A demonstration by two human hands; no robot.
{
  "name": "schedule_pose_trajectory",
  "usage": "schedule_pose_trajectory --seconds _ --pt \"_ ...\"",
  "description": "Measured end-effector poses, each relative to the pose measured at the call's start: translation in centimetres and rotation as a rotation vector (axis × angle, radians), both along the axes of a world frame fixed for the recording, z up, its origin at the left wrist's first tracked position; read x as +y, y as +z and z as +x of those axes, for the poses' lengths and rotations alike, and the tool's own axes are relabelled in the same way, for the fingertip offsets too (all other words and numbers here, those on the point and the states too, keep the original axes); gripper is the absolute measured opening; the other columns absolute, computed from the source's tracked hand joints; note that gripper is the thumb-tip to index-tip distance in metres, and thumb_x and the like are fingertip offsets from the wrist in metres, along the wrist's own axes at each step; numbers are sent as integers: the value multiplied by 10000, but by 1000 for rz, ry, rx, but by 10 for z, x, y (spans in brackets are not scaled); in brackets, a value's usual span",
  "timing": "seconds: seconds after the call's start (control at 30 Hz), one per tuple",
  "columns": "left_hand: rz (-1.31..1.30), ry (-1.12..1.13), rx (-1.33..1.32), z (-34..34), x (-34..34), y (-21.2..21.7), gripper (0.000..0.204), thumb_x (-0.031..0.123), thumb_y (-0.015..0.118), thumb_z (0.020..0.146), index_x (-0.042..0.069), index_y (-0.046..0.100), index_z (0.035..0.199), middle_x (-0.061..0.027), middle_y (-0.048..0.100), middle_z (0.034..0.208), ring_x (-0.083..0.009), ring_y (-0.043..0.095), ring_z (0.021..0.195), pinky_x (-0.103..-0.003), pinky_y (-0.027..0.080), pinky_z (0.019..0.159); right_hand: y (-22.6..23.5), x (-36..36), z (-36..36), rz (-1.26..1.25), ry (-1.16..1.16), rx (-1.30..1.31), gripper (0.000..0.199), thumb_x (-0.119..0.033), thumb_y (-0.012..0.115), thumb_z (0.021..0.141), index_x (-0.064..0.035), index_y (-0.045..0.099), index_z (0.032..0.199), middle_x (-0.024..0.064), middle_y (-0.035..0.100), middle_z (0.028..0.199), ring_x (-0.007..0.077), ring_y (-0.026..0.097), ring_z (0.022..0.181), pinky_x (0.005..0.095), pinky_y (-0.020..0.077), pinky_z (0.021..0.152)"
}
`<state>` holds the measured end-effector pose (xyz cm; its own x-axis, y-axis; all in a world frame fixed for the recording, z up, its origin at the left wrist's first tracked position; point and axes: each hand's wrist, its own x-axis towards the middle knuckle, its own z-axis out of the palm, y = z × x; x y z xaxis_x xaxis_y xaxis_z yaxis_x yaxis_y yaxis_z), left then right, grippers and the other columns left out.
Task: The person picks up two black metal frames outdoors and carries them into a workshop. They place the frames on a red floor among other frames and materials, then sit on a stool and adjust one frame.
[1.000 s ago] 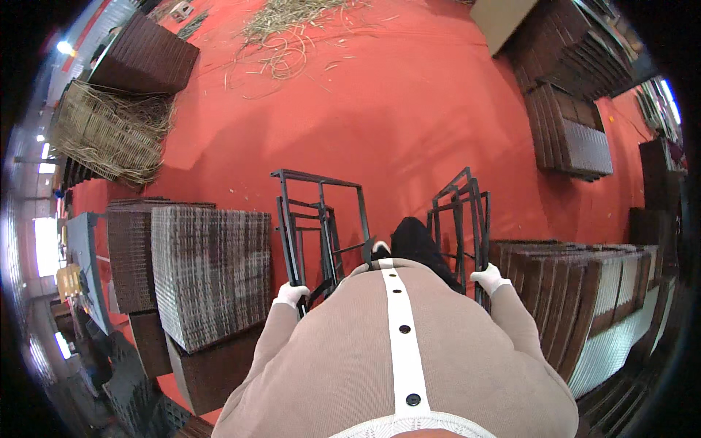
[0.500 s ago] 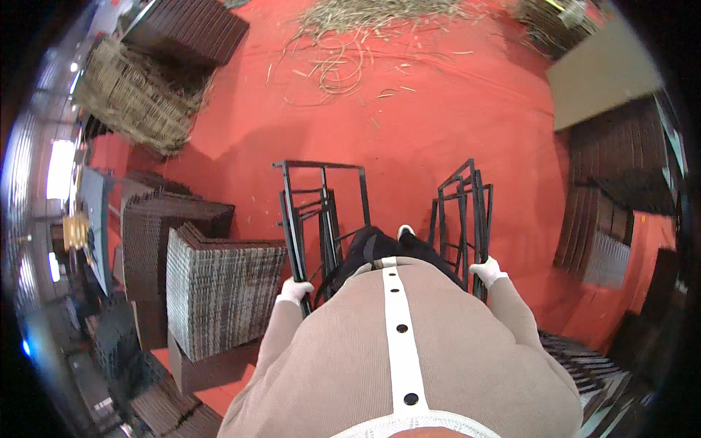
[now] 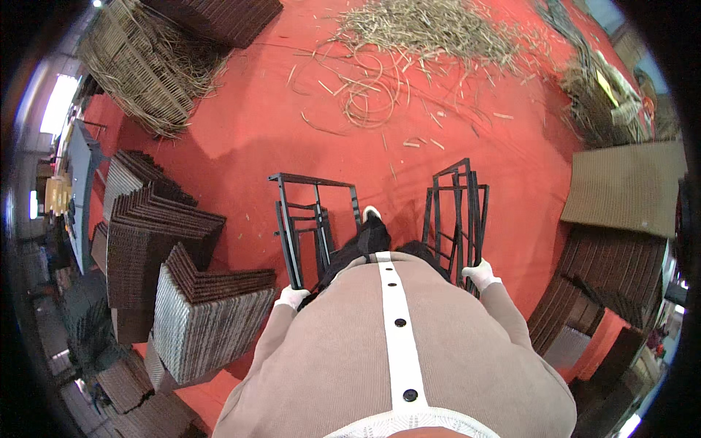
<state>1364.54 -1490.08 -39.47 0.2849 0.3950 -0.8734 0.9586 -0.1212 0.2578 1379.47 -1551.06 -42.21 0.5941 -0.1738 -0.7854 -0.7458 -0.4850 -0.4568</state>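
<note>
Black metal frames hang at both my sides. My left hand [image 3: 292, 298], in a white glove, is closed round the rear bar of the left black metal frames [image 3: 290, 233], which are several rectangles nested together. On the other side, my gloved right hand [image 3: 480, 276] grips the right black metal frames [image 3: 478, 212], also a bundle of several. The far ends of both bundles point forward, past my legs. My body hides part of the left bundle's near end, and the left fingers show only partly.
Stacks of brown and grey woven panels [image 3: 212, 321] stand close on the left. More woven panels [image 3: 621, 190] line the right. Ahead, a heap of straw-coloured strips [image 3: 438, 29] and loose coils [image 3: 369, 95] lies on the red floor [image 3: 292, 139]. A woven bundle [image 3: 139, 66] sits far left.
I have walked forward with both frame bundles; the straw heap and side stacks appear nearer or further back. A different foot is now forward. Both hands keep their hold.
</note>
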Motion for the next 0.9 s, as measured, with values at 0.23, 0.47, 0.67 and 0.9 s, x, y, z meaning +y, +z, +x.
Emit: schedule_pose_trajectory --seconds 0.23,0.47,0.67,0.9 --pt "14 20 196 137 45 46 330 188 761 798 58 726 1100 -102 740 1013 -230 689 950 -408 538 841 43 77 209 21 101 37 260 -88 763 722 -43 624 937 42 633 844 176 594 791 370 492 719" --pt "61 171 105 210 116 4 326 164 752 764 42 719 1064 -105 735 914 -244 699 847 -400 539 748 -9 146 404 87 115 145 290 -58 763 715 -35 649 981 51 632 834 184 598 750 359 482 680" --pt "60 273 85 385 182 53 381 128 768 735 26 708 1097 -111 738 967 -250 697 868 -400 538 772 -12 227 592 157 141 133 275 -53 757 699 -30 657 955 46 630 791 188 596 691 358 491 635" --pt "-21 425 -73 591 249 76 410 51 753 692 -16 693 1092 -119 723 974 -263 678 841 -406 534 746 16 315 772 189 146 47 394 -76 783 700 -10 671 1072 68 680 862 192 636 754 362 534 697"
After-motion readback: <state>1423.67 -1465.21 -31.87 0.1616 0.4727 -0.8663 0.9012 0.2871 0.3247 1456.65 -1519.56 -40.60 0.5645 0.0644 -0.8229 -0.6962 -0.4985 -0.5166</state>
